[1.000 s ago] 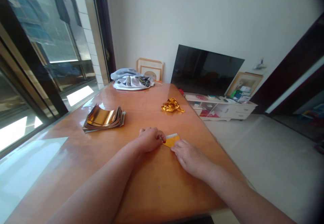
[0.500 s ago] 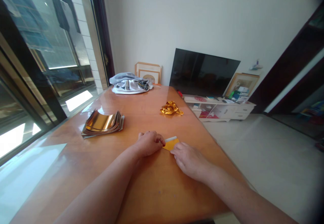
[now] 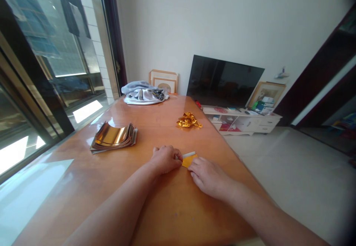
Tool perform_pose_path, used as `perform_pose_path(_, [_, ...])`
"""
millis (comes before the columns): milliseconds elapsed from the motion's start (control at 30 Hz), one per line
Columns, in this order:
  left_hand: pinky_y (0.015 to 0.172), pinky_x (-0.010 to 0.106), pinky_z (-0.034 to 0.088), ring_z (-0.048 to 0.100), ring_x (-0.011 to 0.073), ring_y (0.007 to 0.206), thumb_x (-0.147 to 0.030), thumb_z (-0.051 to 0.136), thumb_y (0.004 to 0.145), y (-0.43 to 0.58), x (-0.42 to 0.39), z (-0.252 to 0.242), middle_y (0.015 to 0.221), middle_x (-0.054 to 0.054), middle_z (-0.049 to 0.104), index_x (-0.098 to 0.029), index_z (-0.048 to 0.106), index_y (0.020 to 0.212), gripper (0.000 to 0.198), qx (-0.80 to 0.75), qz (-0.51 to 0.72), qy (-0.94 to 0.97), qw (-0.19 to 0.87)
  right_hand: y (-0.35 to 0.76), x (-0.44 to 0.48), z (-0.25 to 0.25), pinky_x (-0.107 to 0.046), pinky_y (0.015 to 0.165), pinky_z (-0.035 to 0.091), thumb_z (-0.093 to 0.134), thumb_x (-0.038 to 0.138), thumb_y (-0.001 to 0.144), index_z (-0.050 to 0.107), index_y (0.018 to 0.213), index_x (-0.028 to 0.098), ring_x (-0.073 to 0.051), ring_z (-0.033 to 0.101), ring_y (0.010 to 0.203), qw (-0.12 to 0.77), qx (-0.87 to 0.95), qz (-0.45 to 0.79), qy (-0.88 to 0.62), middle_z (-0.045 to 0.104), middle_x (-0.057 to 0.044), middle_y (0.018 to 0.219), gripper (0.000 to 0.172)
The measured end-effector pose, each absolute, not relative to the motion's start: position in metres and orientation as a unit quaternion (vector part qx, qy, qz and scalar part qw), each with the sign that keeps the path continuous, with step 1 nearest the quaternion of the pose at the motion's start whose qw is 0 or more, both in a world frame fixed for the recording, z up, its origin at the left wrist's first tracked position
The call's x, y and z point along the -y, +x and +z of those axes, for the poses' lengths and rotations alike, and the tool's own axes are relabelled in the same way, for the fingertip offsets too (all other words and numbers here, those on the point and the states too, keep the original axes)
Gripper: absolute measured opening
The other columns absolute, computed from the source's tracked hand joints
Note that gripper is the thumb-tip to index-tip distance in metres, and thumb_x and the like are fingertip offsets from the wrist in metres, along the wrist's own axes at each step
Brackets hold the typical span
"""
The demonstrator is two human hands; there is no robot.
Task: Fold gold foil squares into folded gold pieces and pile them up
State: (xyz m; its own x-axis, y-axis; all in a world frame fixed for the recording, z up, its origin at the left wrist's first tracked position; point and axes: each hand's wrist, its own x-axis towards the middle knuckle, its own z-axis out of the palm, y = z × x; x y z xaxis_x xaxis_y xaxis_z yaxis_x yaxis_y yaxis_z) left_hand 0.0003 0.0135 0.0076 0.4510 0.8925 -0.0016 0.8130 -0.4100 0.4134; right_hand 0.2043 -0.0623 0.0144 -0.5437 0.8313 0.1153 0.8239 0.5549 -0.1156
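A small folded piece of gold paper (image 3: 189, 160) with a pale strip along its far edge lies on the wooden table between my hands. My left hand (image 3: 167, 159) is closed, its fingertips pinching the paper's left end. On the right side, my right hand (image 3: 207, 174) has its fingers pressed together on the paper's near right edge. A stack of shiny gold paper sheets (image 3: 114, 136), curled up at the sides, rests to the left. Beyond my hands sits a crumpled gold foil piece (image 3: 189, 120).
The wooden table (image 3: 105, 179) has a bundle of grey cloth (image 3: 144, 92) at its far end and a pale sheet (image 3: 33, 194) on its left. A television (image 3: 224, 81) stands on a white cabinet (image 3: 247, 123) past the right edge. Glass doors line the left.
My left fingers have shifted slightly along the paper's left end, and the pale strip at its far edge looks narrower and more raised. The view has tilted slightly.
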Motion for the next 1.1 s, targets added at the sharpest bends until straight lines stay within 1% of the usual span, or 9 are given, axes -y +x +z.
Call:
perform_pose_path(133, [0.088, 0.046, 0.036, 0.060, 0.0277, 0.097, -0.043, 0.064, 0.077, 0.002, -0.010, 0.009, 0.093, 0.003, 0.071, -0.033, 0.075, 0.090, 0.019, -0.514, 0.110, 0.837, 0.153, 0.204, 0.066, 0.014, -0.035, 0.090, 0.049, 0.050, 0.017, 0.092, 0.067, 0.111, 0.020, -0.022, 0.061, 0.101, 0.091, 0.873, 0.029, -0.478, 0.068, -0.009, 0.107, 0.026])
perform_pose_path(233, [0.087, 0.045, 0.036, 0.058, 0.0282, 0.098, -0.044, 0.062, 0.079, 0.007, -0.005, 0.009, 0.095, 0.006, 0.070, -0.030, 0.074, 0.089, 0.021, -0.514, 0.114, 0.843, 0.108, 0.205, 0.071, 0.012, -0.037, 0.093, 0.049, 0.049, 0.016, 0.093, 0.067, 0.114, 0.020, -0.023, 0.060, 0.103, 0.105, 0.874, 0.032, -0.474, 0.067, -0.009, 0.109, 0.028])
perform_pose_path(333, [0.086, 0.045, 0.036, 0.056, 0.0283, 0.098, -0.038, 0.060, 0.082, 0.014, 0.000, 0.009, 0.096, 0.008, 0.068, -0.026, 0.073, 0.085, 0.018, -0.502, 0.125, 0.854, 0.053, 0.206, 0.075, 0.008, -0.037, 0.094, 0.049, 0.049, 0.015, 0.094, 0.068, 0.115, 0.022, -0.023, 0.059, 0.105, 0.128, 0.871, 0.041, -0.473, 0.067, -0.009, 0.110, 0.029])
perform_pose_path(433, [0.085, 0.045, 0.035, 0.055, 0.0282, 0.097, -0.032, 0.056, 0.086, 0.019, 0.003, 0.009, 0.095, 0.010, 0.067, -0.024, 0.073, 0.082, 0.019, -0.479, 0.130, 0.868, 0.021, 0.208, 0.076, 0.005, -0.036, 0.093, 0.050, 0.050, 0.016, 0.094, 0.069, 0.111, 0.023, -0.022, 0.060, 0.104, 0.161, 0.860, 0.065, -0.480, 0.067, -0.008, 0.108, 0.027])
perform_pose_path(600, [0.082, 0.042, 0.036, 0.057, 0.0260, 0.094, -0.028, 0.045, 0.095, 0.023, 0.006, 0.009, 0.096, 0.011, 0.066, -0.022, 0.072, 0.086, 0.029, -0.433, 0.124, 0.893, 0.019, 0.223, 0.065, 0.005, -0.031, 0.087, 0.051, 0.050, 0.017, 0.095, 0.072, 0.107, 0.023, -0.019, 0.064, 0.095, 0.234, 0.833, 0.154, -0.477, 0.070, -0.006, 0.104, 0.025])
perform_pose_path(667, [0.080, 0.040, 0.037, 0.058, 0.0248, 0.091, -0.027, 0.044, 0.096, 0.023, 0.006, 0.008, 0.095, 0.010, 0.065, -0.022, 0.071, 0.088, 0.029, -0.419, 0.116, 0.900, 0.027, 0.234, 0.058, 0.005, -0.030, 0.086, 0.050, 0.050, 0.018, 0.095, 0.072, 0.108, 0.022, -0.018, 0.065, 0.094, 0.281, 0.798, 0.170, -0.505, 0.071, -0.006, 0.104, 0.026])
perform_pose_path(733, [0.079, 0.038, 0.038, 0.059, 0.0238, 0.089, -0.025, 0.044, 0.096, 0.024, 0.006, 0.008, 0.095, 0.010, 0.065, -0.022, 0.071, 0.089, 0.028, -0.405, 0.109, 0.907, 0.034, 0.245, 0.052, 0.004, -0.031, 0.085, 0.050, 0.051, 0.021, 0.094, 0.073, 0.105, 0.021, -0.019, 0.066, 0.092, 0.308, 0.760, 0.174, -0.546, 0.072, -0.006, 0.102, 0.024])
perform_pose_path(900, [0.077, 0.037, 0.040, 0.060, 0.0226, 0.081, -0.023, 0.043, 0.096, 0.026, 0.007, 0.007, 0.092, 0.009, 0.064, -0.022, 0.071, 0.090, 0.029, -0.383, 0.093, 0.919, 0.021, 0.259, 0.038, 0.001, -0.030, 0.078, 0.049, 0.052, 0.026, 0.091, 0.073, 0.097, 0.019, -0.020, 0.064, 0.084, 0.290, 0.737, 0.195, -0.579, 0.073, -0.006, 0.096, 0.023])
perform_pose_path(1100, [0.076, 0.036, 0.042, 0.060, 0.0222, 0.079, -0.025, 0.043, 0.097, 0.026, 0.009, 0.009, 0.091, 0.009, 0.064, -0.022, 0.071, 0.089, 0.030, -0.373, 0.080, 0.924, 0.003, 0.249, 0.014, -0.001, -0.025, 0.066, 0.042, 0.051, 0.026, 0.089, 0.068, 0.076, 0.019, -0.016, 0.059, 0.073, 0.264, 0.753, 0.206, -0.567, 0.069, -0.003, 0.081, 0.022])
